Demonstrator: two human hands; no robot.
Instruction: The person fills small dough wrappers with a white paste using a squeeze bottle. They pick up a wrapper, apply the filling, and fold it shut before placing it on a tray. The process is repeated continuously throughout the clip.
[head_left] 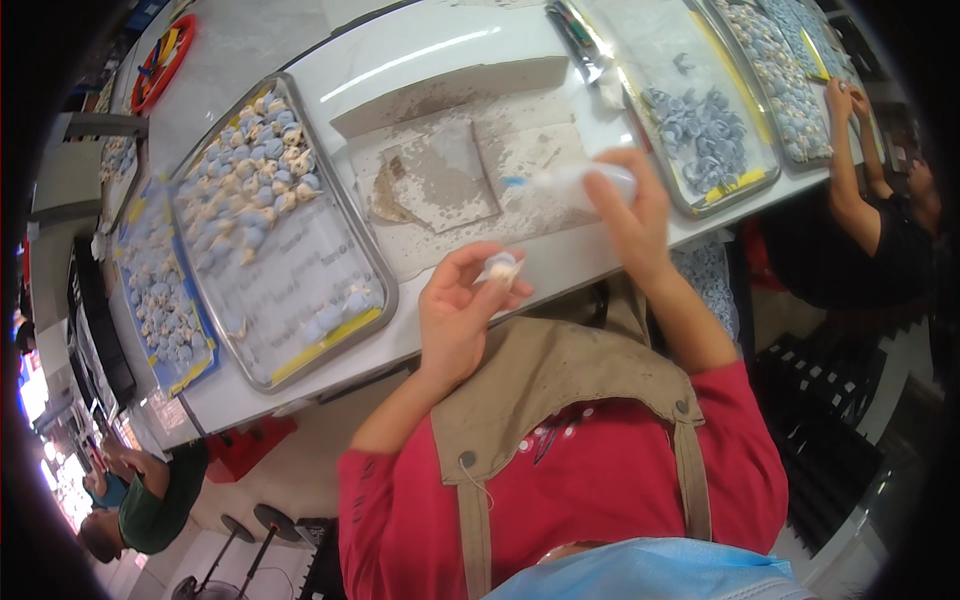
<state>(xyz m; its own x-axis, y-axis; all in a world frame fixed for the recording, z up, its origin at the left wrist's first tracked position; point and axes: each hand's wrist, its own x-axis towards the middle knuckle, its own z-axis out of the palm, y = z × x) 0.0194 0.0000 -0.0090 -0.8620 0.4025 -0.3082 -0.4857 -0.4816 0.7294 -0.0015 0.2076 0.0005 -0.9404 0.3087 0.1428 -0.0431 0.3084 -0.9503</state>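
Pinched in the fingers of my left hand [465,305] is a small cream and pale-blue piece [503,268], held above the table's near edge. My right hand [635,215] grips a whitish squeeze bottle [600,187], tipped on its side with a blue nozzle pointing left; motion blurs it somewhat. Under the bottle lies a stained cardboard sheet [545,140] with a smeared square patch on it. Left of my hands, a metal tray [300,250] carries many similar cream and blue pieces [255,160]. On the right, another tray [715,205] holds loose grey-blue curved parts [700,130].
More full trays stand at far left [165,300] and far right [775,75]. A red basket [163,65] with tools sits at the back left. Pens or tools [580,40] lie beside the right tray. Co-workers sit at right [850,230] and lower left [160,500].
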